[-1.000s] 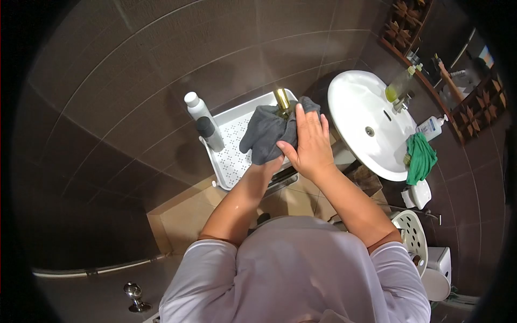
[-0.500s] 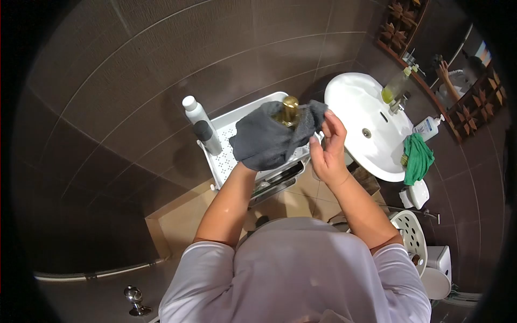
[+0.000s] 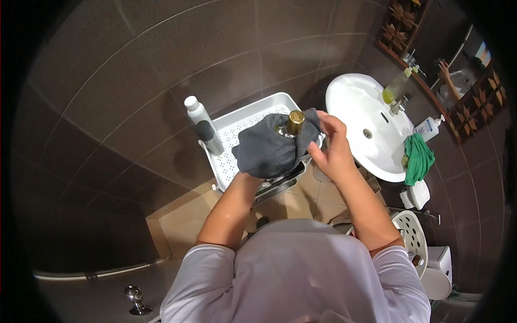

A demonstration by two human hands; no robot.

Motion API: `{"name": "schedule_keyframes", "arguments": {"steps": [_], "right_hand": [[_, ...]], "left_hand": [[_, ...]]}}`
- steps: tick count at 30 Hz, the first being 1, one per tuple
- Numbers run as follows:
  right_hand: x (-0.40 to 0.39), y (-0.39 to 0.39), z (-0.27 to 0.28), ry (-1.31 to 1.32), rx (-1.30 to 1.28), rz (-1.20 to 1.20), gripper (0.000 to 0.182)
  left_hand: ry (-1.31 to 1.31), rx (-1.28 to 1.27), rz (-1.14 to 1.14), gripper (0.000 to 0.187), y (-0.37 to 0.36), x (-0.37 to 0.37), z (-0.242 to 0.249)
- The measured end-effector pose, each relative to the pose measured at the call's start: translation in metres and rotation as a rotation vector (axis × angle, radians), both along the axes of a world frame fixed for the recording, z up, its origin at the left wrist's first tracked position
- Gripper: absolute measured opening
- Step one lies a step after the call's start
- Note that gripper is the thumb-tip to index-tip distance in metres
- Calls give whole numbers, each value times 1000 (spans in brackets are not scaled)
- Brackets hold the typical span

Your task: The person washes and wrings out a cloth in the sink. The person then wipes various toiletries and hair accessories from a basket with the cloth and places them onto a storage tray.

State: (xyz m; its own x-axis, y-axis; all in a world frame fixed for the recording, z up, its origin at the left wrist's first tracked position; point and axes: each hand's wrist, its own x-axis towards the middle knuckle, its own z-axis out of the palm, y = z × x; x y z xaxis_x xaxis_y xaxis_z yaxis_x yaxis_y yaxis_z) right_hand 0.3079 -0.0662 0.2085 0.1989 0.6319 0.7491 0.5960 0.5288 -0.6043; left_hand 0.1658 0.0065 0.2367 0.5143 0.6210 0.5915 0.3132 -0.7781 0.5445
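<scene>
A dark grey cloth (image 3: 265, 149) is wrapped about a glass bottle with a shiny gold cap (image 3: 295, 123); only the cap and a bit of clear glass show. My left hand (image 3: 251, 180) is under the cloth, holding the wrapped bottle from below; its fingers are hidden. On the other side, my right hand (image 3: 335, 148) has its fingers and thumb closed round the cloth's right edge, beside the cap. Both hands are held above a white rack shelf (image 3: 228, 129) with a perforated base.
A white-and-grey spray can (image 3: 205, 129) stands on the shelf's left end. To the right are a white washbasin (image 3: 350, 116), a yellow-green soap bottle (image 3: 396, 89), a white pump bottle (image 3: 428, 128) and a green cloth (image 3: 418, 160). A perforated basket (image 3: 412, 231) sits lower right.
The wrapped bottle has moved slightly right and toward me. My right fingers, looser at the cloth's edge before, now curl round it close to the cap.
</scene>
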Motion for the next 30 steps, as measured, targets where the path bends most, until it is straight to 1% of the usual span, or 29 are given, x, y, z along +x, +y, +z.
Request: {"name": "schedule_keyframes", "arguments": {"steps": [1,2,4,5,6,8,10,12,13,14,15,16,18,19,20,21,22,23,24,25,26,27,28,29,30], "right_hand": [[5,-3,1,-187,-67,-44,55],[5,-5,4,-187,-68,-48,55],[3,-6,11,-442,-37,-135,55],[2,-7,9,-411,-31,-131,49],[2,-8,7,-411,-31,-132,49],[2,-9,0,-294,85,-135,40],[4,-11,-9,-251,113,-105,38],[5,-13,-11,-205,139,-79,36],[5,-14,-11,-285,188,-67,36],[4,-15,-10,-365,237,-55,36],[2,-15,-9,-387,250,-72,30],[0,-18,-7,-387,251,-76,30],[-3,-23,-3,-596,149,-113,26],[-1,-24,-7,-630,140,-142,29],[3,-24,-10,-629,139,-145,29],[9,-25,-13,-600,126,-145,34],[12,-25,-16,-571,114,-144,39],[13,-24,-20,-571,114,-146,39],[14,-24,-25,-467,141,-117,42],[14,-24,-29,-362,167,-87,46],[14,-25,-33,-362,166,-88,46],[13,-26,-36,-277,135,-128,48],[11,-26,-38,-192,105,-168,51],[10,-26,-34,-190,105,-168,51],[7,-25,-25,-144,42,-83,55]], "left_hand": [[4,36,-2,36,1,0,0],[5,65,-12,36,3,-1,-1],[-1,108,-27,37,6,0,-4],[-6,128,-33,38,6,0,-6],[-12,150,-40,38,6,0,-9],[-23,228,-60,39,5,2,-14],[-23,274,-65,39,3,4,-17],[-192,-101,-113,41,-2,7,-19],[-191,-103,-116,41,0,7,-22],[-189,25,-153,40,4,7,-27],[-187,153,-190,40,7,8,-32],[-187,154,-194,40,8,10,-36],[-290,-107,-209,39,9,11,-44],[-288,-107,-214,39,10,11,-46],[-325,-263,-257,39,10,10,-48],[-360,-419,-299,39,10,9,-48],[-358,-419,-301,39,9,8,-46],[-263,-254,-215,39,7,8,-38],[-170,-90,-128,39,6,8,-31],[-171,-90,-128,39,5,7,-26],[-112,49,-140,39,4,6,-21],[-52,188,-152,40,3,5,-17],[-50,187,-153,40,-1,5,-14],[-53,-25,-114,39,-6,7,-13],[-55,-238,-73,39,-11,9,-11]]}}
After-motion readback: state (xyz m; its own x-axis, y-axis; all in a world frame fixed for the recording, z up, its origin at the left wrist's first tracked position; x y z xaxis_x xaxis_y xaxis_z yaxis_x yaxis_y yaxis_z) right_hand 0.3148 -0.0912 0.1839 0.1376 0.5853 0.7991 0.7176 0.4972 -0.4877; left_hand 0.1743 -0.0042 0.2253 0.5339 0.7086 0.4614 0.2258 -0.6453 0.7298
